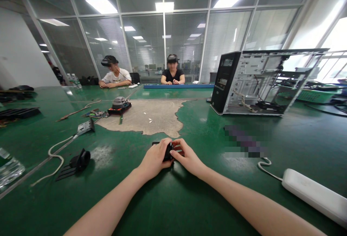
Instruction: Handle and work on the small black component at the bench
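A small black boxy part is between my two hands, just above the green tabletop near the middle of the view. My left hand is closed around it, with fingers over its top and the thumb along the near side. From the right, my right hand grips the part's end, thumb and fingers curled onto it. My fingers cover most of the part, so its exact kind is hidden. Just beyond lies the torn bare patch of the table surface.
An open computer case stands at the right, beyond a white power strip. To the left lie a black plastic bracket, a metal box with a cable and a heatsink cooler. Two people sit across the table.
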`<state>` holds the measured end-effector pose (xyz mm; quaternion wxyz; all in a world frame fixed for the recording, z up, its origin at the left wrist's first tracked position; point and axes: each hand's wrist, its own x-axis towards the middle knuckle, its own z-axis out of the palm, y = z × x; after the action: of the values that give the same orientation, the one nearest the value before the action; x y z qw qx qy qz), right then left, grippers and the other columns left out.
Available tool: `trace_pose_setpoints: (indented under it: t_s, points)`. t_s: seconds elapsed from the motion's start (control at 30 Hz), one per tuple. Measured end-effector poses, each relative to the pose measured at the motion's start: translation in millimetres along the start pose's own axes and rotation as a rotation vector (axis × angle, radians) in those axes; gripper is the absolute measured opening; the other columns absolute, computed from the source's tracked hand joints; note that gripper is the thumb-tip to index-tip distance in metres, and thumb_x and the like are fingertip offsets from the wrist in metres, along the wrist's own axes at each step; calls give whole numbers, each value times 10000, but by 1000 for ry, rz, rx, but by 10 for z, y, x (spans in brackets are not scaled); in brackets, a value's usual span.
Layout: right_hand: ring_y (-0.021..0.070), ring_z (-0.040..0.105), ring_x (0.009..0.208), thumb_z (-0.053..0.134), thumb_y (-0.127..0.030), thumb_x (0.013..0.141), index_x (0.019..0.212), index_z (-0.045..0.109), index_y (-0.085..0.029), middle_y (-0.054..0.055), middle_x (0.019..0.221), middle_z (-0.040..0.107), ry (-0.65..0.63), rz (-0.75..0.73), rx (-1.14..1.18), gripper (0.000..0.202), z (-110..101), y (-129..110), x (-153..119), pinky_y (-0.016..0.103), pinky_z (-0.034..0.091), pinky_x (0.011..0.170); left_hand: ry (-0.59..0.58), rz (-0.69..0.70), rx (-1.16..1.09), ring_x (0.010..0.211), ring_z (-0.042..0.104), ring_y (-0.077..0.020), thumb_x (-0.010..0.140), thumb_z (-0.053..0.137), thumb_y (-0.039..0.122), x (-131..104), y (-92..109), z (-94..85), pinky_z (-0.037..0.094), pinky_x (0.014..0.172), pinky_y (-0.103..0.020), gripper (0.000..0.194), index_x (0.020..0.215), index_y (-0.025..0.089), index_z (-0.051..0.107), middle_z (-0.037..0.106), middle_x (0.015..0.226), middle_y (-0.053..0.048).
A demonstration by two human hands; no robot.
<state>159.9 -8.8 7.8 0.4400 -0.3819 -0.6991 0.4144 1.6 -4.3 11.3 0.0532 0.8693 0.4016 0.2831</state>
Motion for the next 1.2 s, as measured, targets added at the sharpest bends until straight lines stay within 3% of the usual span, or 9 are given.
trace_pose_setpoints:
  t_s: [0.1, 0.27, 0.4, 0.53, 0.8, 0.97, 1.2]
  points:
    - [139, 530, 826, 509, -237, 776, 964, 446, -203, 30, 922, 503, -19, -5, -30, 201, -4, -4, -12, 296, 501, 689, -3, -1, 10, 970, 508, -227, 631, 582, 131, -2, -1, -4, 420, 792, -360, 630, 1169, 223, 268, 456, 1150, -68]
    - [147, 497, 920, 539, -214, 746, 936, 468, -214, 20, 956, 477, 8, -150, -70, 202, -9, 3, -33, 295, 475, 762, -12, -3, 28, 980, 502, -238, 618, 582, 117, -8, -5, -4, 419, 800, -372, 652, 1174, 220, 257, 445, 1167, -69]
    - [130, 534, 831, 500, -239, 781, 906, 455, -206, 8, 885, 495, -9, -78, 1, 137, -4, 21, -18, 280, 490, 707, -9, -1, 13, 978, 501, -233, 634, 583, 130, -3, -9, -2, 416, 805, -370, 637, 1176, 217, 259, 445, 1167, -70]
    - [137, 545, 806, 507, -250, 780, 979, 434, -204, 28, 916, 517, -5, -9, -13, 218, 2, 21, -2, 293, 493, 689, -4, -6, -2, 978, 503, -228, 638, 583, 135, -1, -5, -8, 414, 802, -373, 631, 1174, 232, 264, 448, 1158, -66]
    - [154, 520, 911, 561, -230, 739, 935, 442, -211, 20, 937, 507, -60, -69, 16, 230, -15, -14, -9, 322, 481, 780, -30, -16, 6, 953, 511, -238, 623, 603, 153, -8, -13, -20, 420, 772, -372, 646, 1166, 230, 261, 445, 1151, -66]
    - [138, 548, 841, 530, -261, 769, 899, 428, -211, 6, 872, 519, -75, 0, 94, 173, -23, 24, 4, 306, 501, 730, -18, -25, -4, 921, 522, -231, 636, 600, 170, -4, -16, -15, 422, 753, -362, 612, 1153, 226, 277, 456, 1121, -63]
    - [151, 550, 842, 562, -268, 742, 951, 437, -198, 25, 887, 533, -53, 49, 53, 253, -11, 33, 26, 332, 488, 750, -21, -34, 4, 930, 517, -235, 641, 603, 181, -7, -21, -16, 417, 765, -365, 615, 1160, 222, 275, 458, 1137, -69]
